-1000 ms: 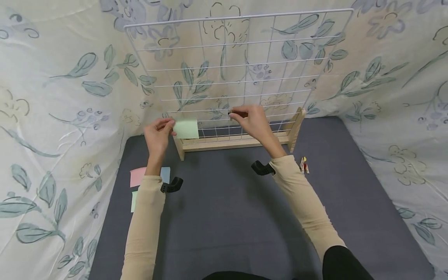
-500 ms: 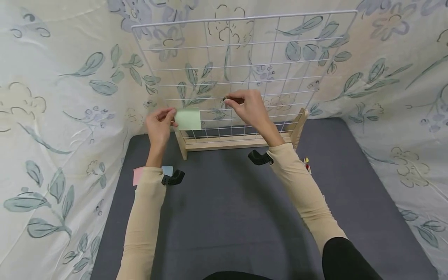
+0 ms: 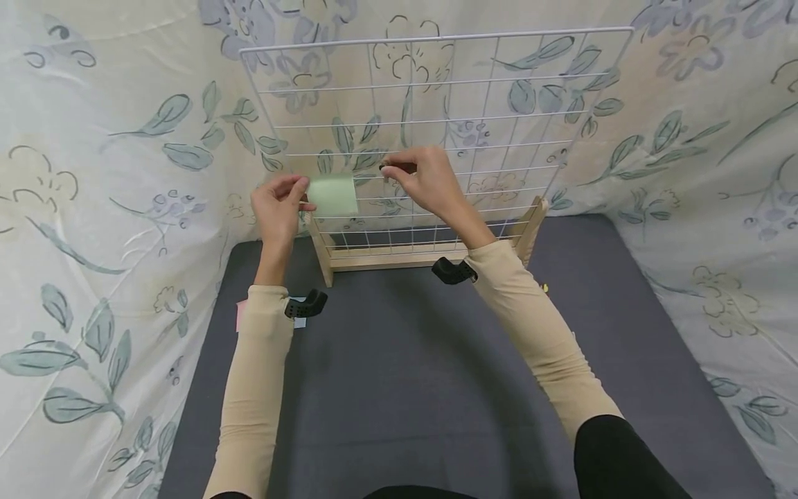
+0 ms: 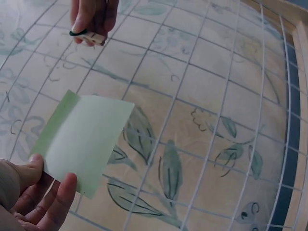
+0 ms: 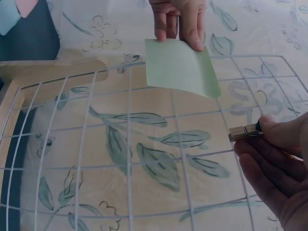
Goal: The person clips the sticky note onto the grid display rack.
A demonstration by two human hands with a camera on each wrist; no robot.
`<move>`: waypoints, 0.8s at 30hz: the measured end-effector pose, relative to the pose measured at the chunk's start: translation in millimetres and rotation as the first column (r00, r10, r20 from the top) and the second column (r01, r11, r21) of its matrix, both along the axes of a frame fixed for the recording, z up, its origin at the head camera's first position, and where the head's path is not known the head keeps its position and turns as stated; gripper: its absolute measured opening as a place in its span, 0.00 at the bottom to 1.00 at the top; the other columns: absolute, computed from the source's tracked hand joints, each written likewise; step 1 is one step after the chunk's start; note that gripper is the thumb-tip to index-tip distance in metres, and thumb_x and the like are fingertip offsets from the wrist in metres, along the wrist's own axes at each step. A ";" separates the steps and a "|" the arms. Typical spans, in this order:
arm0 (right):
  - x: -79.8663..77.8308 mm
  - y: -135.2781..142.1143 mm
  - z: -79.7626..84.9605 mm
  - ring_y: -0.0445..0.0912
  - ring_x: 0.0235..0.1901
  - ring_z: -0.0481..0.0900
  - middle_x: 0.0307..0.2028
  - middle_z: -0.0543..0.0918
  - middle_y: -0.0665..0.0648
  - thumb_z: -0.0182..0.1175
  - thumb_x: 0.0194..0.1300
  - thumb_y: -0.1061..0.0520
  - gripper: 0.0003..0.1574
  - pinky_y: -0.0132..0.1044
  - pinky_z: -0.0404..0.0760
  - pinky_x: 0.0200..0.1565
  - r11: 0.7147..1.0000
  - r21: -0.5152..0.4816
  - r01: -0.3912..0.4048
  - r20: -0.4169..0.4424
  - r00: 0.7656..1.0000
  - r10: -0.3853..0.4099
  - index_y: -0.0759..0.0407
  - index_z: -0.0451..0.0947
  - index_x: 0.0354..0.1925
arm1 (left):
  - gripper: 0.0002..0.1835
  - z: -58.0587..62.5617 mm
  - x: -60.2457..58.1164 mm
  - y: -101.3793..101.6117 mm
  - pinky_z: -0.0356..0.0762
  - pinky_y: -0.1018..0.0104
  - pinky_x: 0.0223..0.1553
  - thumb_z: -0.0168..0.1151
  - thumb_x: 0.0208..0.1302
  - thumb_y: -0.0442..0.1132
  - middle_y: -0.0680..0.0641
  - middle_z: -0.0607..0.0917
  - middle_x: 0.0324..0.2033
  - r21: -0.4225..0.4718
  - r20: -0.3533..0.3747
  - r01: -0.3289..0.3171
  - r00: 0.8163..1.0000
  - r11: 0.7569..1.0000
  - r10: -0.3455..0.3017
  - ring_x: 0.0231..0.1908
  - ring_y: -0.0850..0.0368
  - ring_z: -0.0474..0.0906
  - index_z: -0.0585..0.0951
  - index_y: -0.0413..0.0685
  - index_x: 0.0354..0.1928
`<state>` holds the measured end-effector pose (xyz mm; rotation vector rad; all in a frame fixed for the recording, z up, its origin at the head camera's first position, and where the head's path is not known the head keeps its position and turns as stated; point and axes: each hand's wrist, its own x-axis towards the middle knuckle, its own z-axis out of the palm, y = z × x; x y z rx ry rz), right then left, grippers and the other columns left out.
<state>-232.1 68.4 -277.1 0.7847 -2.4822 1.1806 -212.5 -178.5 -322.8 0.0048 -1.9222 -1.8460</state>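
Observation:
My left hand [image 3: 277, 204] pinches a pale green sticky note [image 3: 333, 195] by its left edge, in front of the lower left of a white wire grid [image 3: 436, 123]. In the left wrist view the note [image 4: 86, 139] has a creased strip along one side. My right hand [image 3: 427, 180] holds a small wooden clothespin [image 5: 244, 132] between thumb and fingers, to the right of the note and apart from it. A dark piece shows at the clothespin's end under the thumb. The grid stands upright in a wooden base [image 3: 399, 259].
Pink [image 3: 240, 313] and blue paper notes [image 3: 300, 322] lie on the dark grey table [image 3: 386, 388], partly behind the left sleeve. A small yellow-tipped thing [image 3: 545, 287] peeks out beside the right sleeve. Floral cloth [image 3: 112, 208] hangs behind and at both sides.
Both hands have risen along the grid, the left carrying the green note and the right carrying the clothespin. The right hand has also come left, closer to the note.

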 end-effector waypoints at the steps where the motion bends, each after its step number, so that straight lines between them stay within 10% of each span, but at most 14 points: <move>1: -0.6 -0.7 1.9 0.49 0.39 0.86 0.42 0.87 0.61 0.64 0.67 0.59 0.14 0.37 0.86 0.44 1.000 -0.005 0.000 0.005 1.000 0.000 0.66 0.85 0.46 | 0.11 2.0 -0.7 -0.4 0.85 0.74 0.25 0.66 0.62 0.33 0.45 0.84 0.29 0.001 -0.008 0.001 1.000 1.000 -0.001 0.23 0.59 0.78 0.84 0.29 0.40; 24: -17.7 -16.7 57.8 0.44 0.33 0.84 0.39 0.88 0.57 0.65 0.66 0.57 0.11 0.23 0.76 0.32 0.997 -0.071 0.000 -0.040 0.999 -0.003 0.63 0.87 0.43 | 0.08 54.1 -14.3 0.1 0.84 0.74 0.24 0.67 0.62 0.32 0.45 0.85 0.30 0.015 -0.089 0.030 0.996 0.999 -0.028 0.22 0.57 0.80 0.85 0.33 0.39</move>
